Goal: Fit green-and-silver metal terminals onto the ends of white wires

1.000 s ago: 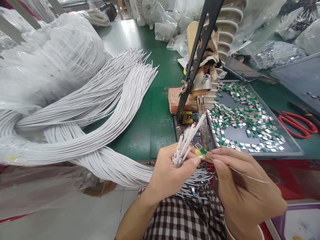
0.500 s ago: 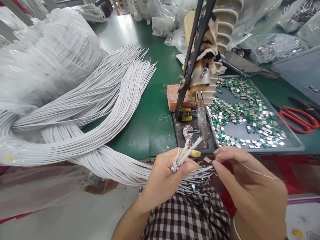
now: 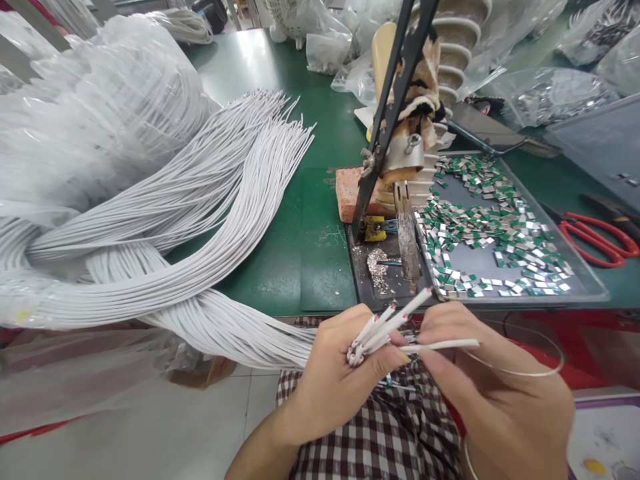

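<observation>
My left hand [image 3: 335, 380] is closed around a small bunch of white cables [image 3: 373, 335], whose cut ends with reddish cores point up and to the right. One white cable [image 3: 453, 345] sticks out sideways from the thumb toward my right hand [image 3: 500, 387], which is closed with thumb and fingers pinched beside that cable. A thin silvery wire [image 3: 559, 360] loops out from the right fingers. Whether the right fingertips also grip the cable is hard to see. Below the hands, more cable ends with small green boards [image 3: 387, 380] lie over a checkered cloth, partly hidden.
A soldering iron tip [image 3: 407, 233] on a black stand points down beside a brick [image 3: 349, 193]. To its right lies a tray [image 3: 597, 290] of small green-and-silver boards, then red-handled scissors [image 3: 597, 240]. Thick bundles of white cable [image 3: 240, 227] cover the left side of the green table.
A cable with a small board between my hands is no longer seen there; a bare cable end now juts rightward. My right hand has moved slightly left, and the thin wire's loop has swung outward.
</observation>
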Tool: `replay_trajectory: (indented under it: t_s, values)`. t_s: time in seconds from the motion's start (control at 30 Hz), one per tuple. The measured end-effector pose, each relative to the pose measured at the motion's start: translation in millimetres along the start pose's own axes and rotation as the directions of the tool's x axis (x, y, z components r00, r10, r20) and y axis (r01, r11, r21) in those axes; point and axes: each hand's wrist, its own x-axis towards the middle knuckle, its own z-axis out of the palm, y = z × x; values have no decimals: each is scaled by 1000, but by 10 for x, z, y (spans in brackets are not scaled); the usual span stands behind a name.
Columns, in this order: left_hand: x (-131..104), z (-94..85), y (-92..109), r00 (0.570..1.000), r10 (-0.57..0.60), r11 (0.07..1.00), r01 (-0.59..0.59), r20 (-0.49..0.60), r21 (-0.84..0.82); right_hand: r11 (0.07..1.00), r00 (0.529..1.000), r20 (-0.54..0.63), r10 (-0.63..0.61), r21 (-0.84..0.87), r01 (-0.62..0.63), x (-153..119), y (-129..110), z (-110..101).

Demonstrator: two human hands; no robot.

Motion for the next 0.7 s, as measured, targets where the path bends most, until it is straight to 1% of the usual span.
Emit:
replay_trajectory:
  t_s: [0.07,0.1,0.17,0.2,0.23,0.3,0.37,0.5,0.6,0.63,0.7]
  values:
    - [-7,9,6,1000,6,1000,-6,22,-13,1000,998,-54,-9,-9,9,-4,-8,-17]
    - [-8,14,9,999,3,1000,-2,37,-22,999,999,-39,-19,-35,18,-5,-12,-22]
    - [-2,22,15,999,1,999,1,49,-37,996,998,42,-36,-79,39,-6,-17,-19]
    - [3,26,17,999,11,999,-9,38,-43,995,997,72,-41,-84,47,-8,-19,-15]
    - [9,30,18,999,27,999,-26,19,-45,996,996,75,-43,-77,49,-10,-19,-10]
    - [26,36,21,998,53,998,-54,-19,-35,997,998,39,-43,-56,45,-16,-18,-3]
    - [44,39,26,997,65,998,-65,-41,-17,998,999,40,-36,-58,39,-24,-15,-5]
    - [73,39,25,996,68,998,-68,-54,0,999,998,65,19,-47,-16,-40,-23,-21]
    - [80,43,12,994,98,995,-98,-52,0,995,990,102,102,-12,-101,-34,-56,-50]
    - [78,44,6,992,113,994,-113,-49,1,989,980,134,148,-31,-145,-21,-65,-69]
    - [69,41,-8,992,123,992,-122,-37,6,974,945,241,220,-108,-199,29,-53,-125]
